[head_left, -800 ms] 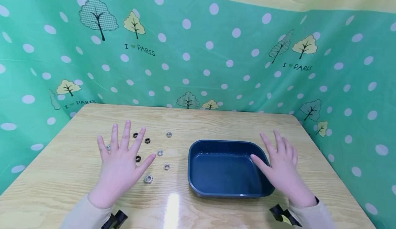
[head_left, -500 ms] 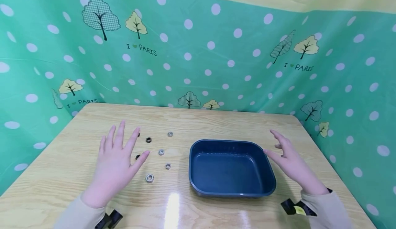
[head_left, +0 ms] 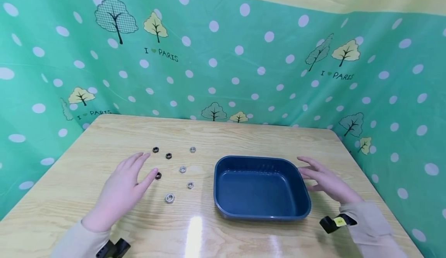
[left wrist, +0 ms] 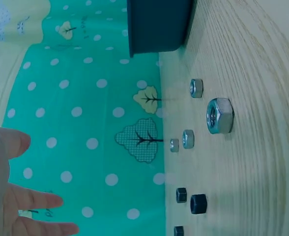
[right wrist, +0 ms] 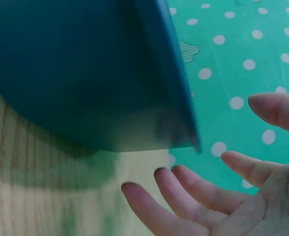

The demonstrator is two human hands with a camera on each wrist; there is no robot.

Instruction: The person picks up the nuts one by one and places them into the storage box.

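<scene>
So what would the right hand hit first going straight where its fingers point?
Most likely the rectangular blue tray, at its right wall; height is hard to judge, so the fingers might pass over its rim.

Navy tray [head_left: 258,190]; silver nuts [head_left: 169,198]; black nuts [head_left: 168,156]; green curtain [head_left: 202,49], pale-dotted; wood-grained tabletop [head_left: 265,140].

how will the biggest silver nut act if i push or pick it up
The biggest silver nut probably feels stiff and heavy for its size, as it looks metallic. Pushed, it would likely slide rather than roll, since it lies flat, hole upward, with angular sides. Its shiny surface may be slightly slippery.
</scene>
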